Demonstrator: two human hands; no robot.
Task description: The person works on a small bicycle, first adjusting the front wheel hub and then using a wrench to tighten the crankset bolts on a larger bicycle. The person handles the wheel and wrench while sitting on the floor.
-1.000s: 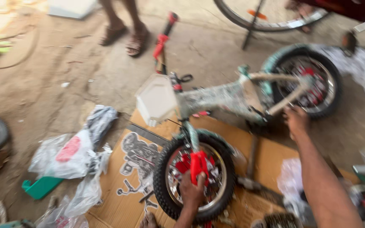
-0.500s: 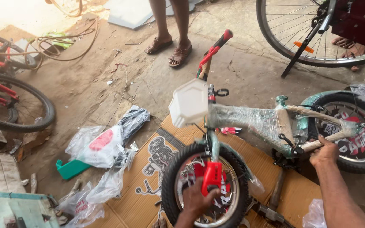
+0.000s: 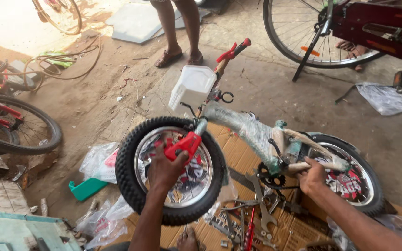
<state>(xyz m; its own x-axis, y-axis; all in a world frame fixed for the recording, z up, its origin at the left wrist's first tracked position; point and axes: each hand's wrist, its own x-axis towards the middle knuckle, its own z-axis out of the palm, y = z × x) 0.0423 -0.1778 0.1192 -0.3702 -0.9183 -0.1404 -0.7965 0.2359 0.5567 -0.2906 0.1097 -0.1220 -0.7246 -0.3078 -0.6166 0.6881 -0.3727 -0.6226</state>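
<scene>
A small children's bicycle [image 3: 252, 135] lies upside down on flattened cardboard [image 3: 238, 162], its frame wrapped in clear plastic. My left hand [image 3: 166, 169] grips the red fork leg [image 3: 184, 145] at the hub of the front wheel [image 3: 170, 169]. My right hand [image 3: 311, 176] holds the frame's wrapped rear stay beside the rear wheel [image 3: 350, 179]. A white basket [image 3: 192, 87] hangs at the handlebar, whose red and black grip [image 3: 233, 50] points away from me. The chainring [image 3: 271, 175] sits between my hands.
Wrenches and other tools [image 3: 252, 218] lie on the cardboard near my foot [image 3: 187, 239]. Plastic bags [image 3: 101, 162] and a green piece [image 3: 87, 188] lie left. Another person's sandalled feet [image 3: 180, 56] stand ahead. Larger bicycles stand at the left [image 3: 15, 130] and top right [image 3: 331, 32].
The view has swung and closed in; the bicycle now fills more of the frame. My left hand stays on the red fork, my right hand on the rear frame.
</scene>
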